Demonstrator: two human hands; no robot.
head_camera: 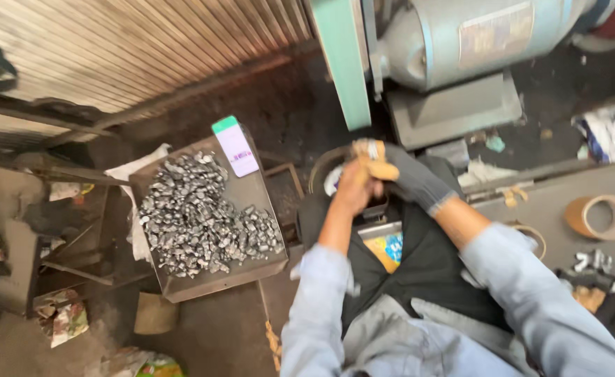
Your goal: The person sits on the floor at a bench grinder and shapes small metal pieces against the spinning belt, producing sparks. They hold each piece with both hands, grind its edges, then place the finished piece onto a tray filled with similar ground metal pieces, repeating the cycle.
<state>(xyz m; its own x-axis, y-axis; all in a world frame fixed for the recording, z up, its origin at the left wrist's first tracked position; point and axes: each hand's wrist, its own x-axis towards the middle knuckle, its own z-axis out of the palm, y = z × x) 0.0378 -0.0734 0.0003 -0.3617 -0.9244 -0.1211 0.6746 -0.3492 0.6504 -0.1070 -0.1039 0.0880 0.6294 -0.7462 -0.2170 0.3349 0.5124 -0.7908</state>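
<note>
Left hand (pixel 355 188), bare, pinched on the yellowish cuff (pixel 371 166) of a grey work glove (pixel 413 180), tugging it over the right hand (pixel 408 178), whose own grip cannot be told under the fabric. Both raised over the lap, in front of the grey motor (pixel 461 35). Metal tray (pixel 241 192) of small silvery pieces (pixel 199 216) close at the left, within reach, a phone (pixel 235 145) propped on its far rim.

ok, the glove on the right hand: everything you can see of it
The glove is dark grey knit fabric with a lighter ribbed cuff at the wrist and tan, worn-looking fingertips. It covers the right hand fully; the forearm beyond the cuff is bare. It is raised above the lap, and the bare left hand grips its tan fingertips.
</note>
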